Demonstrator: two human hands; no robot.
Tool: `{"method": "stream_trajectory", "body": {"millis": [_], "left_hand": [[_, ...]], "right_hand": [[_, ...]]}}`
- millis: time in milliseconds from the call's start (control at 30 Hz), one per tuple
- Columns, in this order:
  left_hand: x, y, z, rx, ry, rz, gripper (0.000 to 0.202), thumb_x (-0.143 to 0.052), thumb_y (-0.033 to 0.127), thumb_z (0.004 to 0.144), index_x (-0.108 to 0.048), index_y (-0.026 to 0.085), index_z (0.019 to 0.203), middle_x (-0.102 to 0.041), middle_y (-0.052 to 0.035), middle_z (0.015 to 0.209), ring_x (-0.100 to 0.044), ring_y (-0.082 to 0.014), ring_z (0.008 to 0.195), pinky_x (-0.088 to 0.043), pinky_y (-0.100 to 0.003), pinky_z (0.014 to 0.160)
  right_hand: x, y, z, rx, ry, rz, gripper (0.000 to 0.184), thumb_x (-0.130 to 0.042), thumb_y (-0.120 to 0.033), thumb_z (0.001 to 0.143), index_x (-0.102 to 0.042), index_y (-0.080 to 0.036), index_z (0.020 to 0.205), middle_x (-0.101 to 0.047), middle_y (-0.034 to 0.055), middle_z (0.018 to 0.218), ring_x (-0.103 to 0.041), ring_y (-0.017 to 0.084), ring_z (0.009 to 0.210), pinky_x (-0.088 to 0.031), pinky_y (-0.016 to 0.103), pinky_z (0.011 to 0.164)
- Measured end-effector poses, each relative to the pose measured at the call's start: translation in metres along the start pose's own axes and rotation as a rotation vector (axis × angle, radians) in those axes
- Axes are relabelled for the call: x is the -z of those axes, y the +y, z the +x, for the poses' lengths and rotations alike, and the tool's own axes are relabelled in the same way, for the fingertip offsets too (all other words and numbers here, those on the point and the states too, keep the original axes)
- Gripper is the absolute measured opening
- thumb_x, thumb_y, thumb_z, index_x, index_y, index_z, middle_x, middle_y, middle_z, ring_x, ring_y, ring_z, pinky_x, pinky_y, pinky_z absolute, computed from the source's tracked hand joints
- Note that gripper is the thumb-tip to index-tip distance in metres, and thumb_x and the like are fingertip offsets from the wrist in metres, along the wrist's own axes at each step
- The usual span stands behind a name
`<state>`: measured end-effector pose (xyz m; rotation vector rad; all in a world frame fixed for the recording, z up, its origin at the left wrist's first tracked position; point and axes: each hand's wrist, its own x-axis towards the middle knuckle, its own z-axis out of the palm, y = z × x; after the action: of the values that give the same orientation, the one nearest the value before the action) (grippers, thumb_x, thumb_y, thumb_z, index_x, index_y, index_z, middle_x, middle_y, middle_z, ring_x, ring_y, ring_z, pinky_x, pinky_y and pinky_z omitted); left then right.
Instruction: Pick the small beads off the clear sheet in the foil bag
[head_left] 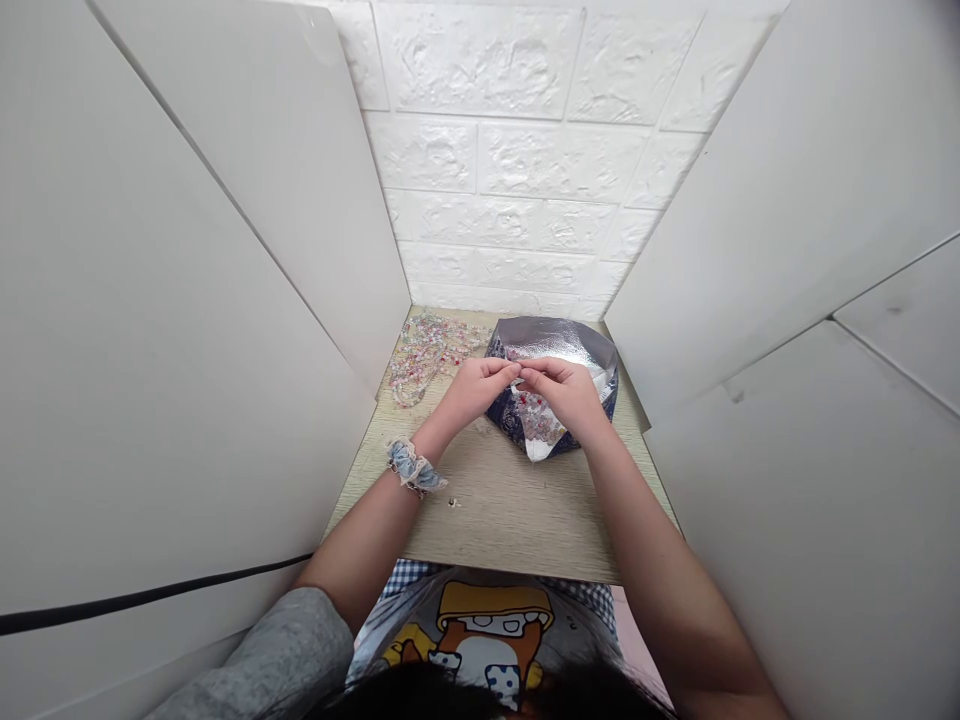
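Observation:
My left hand [478, 386] and my right hand [564, 394] meet fingertip to fingertip above a dark blue patterned bag with a silver lining [559, 335]. Both are closed in a pinch, thumbs against fingers. Whatever lies between the fingertips is too small to make out. Pink, red and clear beads [534, 412] show inside the bag, below my hands, partly hidden by the right one. To the left, a heap of beaded strands [431, 350] in pink, red and clear lies spread on the wooden tabletop [517, 520].
White panels [187, 330] close in the table on the left, and another white panel [757, 280] stands on the right. A white brick-patterned wall [510, 160] rises behind. Tiny scraps [453, 503] lie near my left forearm, which wears a blue scrunchie [414, 467].

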<state>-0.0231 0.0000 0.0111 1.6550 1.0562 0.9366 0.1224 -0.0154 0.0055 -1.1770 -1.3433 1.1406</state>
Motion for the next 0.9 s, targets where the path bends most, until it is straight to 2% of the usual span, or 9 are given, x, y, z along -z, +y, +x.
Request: {"method": "stream_trajectory", "body": {"millis": [267, 700, 900], "left_hand": [[0.001, 0.011, -0.003, 0.030, 0.010, -0.074, 0.032, -0.053, 0.039, 0.070, -0.066, 0.011, 0.077, -0.065, -0.0040, 0.077, -0.056, -0.0130, 0.074, -0.040, -0.023, 0.070], [0.000, 0.008, -0.003, -0.034, 0.002, 0.010, 0.032, -0.051, 0.040, 0.071, -0.066, 0.012, 0.073, -0.063, -0.0015, 0.069, -0.052, -0.0108, 0.065, -0.038, -0.021, 0.061], [0.000, 0.009, -0.003, -0.032, 0.003, 0.008, 0.031, -0.051, 0.039, 0.071, -0.066, 0.012, 0.074, -0.063, -0.0019, 0.069, -0.051, -0.0104, 0.065, -0.038, -0.021, 0.060]], "right_hand": [[0.000, -0.004, -0.002, -0.078, -0.003, 0.250, 0.024, -0.064, -0.037, 0.063, -0.062, -0.021, 0.081, -0.063, -0.0003, 0.074, -0.060, 0.012, 0.063, -0.050, 0.031, 0.069], [0.000, 0.000, 0.001, -0.074, -0.006, 0.199, 0.026, -0.065, -0.037, 0.061, -0.063, -0.020, 0.079, -0.063, 0.0004, 0.076, -0.059, 0.012, 0.061, -0.051, 0.029, 0.066], [0.000, -0.002, -0.001, -0.097, -0.004, 0.242, 0.025, -0.065, -0.036, 0.062, -0.061, -0.020, 0.081, -0.063, -0.0009, 0.073, -0.060, 0.011, 0.060, -0.051, 0.029, 0.066]]}}
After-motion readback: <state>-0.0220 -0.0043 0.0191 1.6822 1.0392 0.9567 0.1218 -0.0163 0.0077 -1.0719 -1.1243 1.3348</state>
